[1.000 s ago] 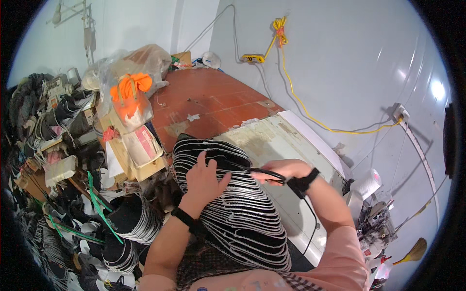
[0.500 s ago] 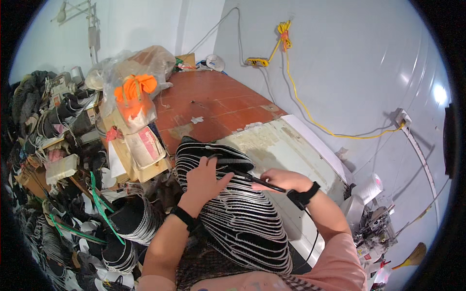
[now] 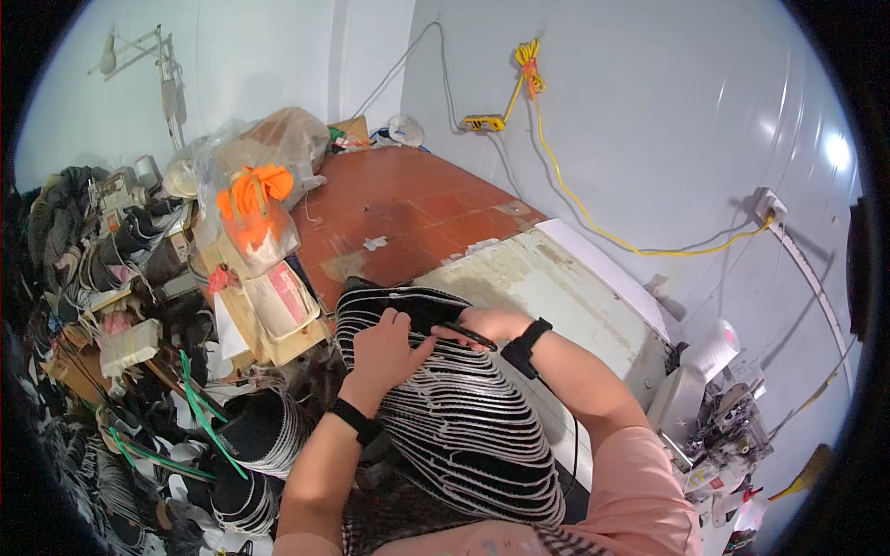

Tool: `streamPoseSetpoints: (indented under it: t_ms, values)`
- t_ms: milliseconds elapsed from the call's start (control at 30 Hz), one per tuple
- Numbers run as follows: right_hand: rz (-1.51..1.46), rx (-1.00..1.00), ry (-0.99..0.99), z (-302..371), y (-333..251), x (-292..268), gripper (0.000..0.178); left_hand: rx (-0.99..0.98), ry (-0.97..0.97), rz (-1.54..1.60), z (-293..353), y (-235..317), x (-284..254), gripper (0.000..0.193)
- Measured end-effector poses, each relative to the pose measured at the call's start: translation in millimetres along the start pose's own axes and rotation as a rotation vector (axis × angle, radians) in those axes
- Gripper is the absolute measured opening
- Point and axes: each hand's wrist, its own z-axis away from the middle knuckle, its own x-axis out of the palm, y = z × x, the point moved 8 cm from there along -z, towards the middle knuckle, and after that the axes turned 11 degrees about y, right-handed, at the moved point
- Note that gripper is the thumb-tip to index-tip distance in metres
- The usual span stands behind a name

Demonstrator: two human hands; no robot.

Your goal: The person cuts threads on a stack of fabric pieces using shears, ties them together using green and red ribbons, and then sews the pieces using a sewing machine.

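A thick bundle of black fabric pieces with white stitched edges point(image 3: 473, 422) lies overlapped in front of me, against my lap and the pale board. On its upper part my left hand point(image 3: 385, 350) grips the layers, fingers bent and thumb toward the right. My right hand point(image 3: 496, 324) is closed round a slim black hand tool point(image 3: 468, 335), whose exact kind I cannot make out. The tool's inner end comes close to my left thumb, over the black top layers. Each wrist wears a black band.
Ahead stand a red-brown tabletop point(image 3: 389, 213) and a worn pale board point(image 3: 519, 278). Bagged orange material point(image 3: 255, 199) and an open cardboard box point(image 3: 283, 306) sit left, above heaped dark pieces. A white thread cone point(image 3: 712, 347) and machinery are at right; a yellow cable point(image 3: 593, 222) hangs along the wall.
My right hand has moved left and slightly up with the black tool, nearer my left hand. The tool now lies over the bundle's upper layers. My left hand has barely moved.
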Motion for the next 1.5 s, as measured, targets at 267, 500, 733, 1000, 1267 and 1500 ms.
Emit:
streamPoseSetpoints:
  t_ms: [267, 500, 733, 1000, 1267, 1500]
  values:
    - [0.252, 0.034, 0.164, 79.3, -8.7, -22.4, 0.078, 0.074, 0.303, -0.037, -1.6, 1.1, -13.5, 0.049]
    - [0.178, 0.112, 0.046, 111.5, -14.3, -42.8, 0.059, 0.023, 0.271, 0.055, 5.2, -3.4, -8.1, 0.04]
    - [0.147, 0.078, 0.059, 93.2, -8.1, -29.5, 0.073, 0.018, 0.304, 0.072, 7.9, -6.5, -4.5, 0.041]
    - [-0.123, 0.0, -0.155, 32.2, -2.6, -4.2, 0.069, 0.021, 0.323, 0.064, 9.7, -4.9, -4.9, 0.053]
    - [0.322, -0.038, 0.223, 53.5, -21.6, -25.0, 0.075, -0.021, 0.29, 0.091, 11.9, -9.6, -5.4, 0.051]
    - [-0.057, 0.098, -0.033, 89.9, -18.0, -48.3, 0.058, -0.028, 0.292, 0.116, 12.7, -8.8, -1.7, 0.039]
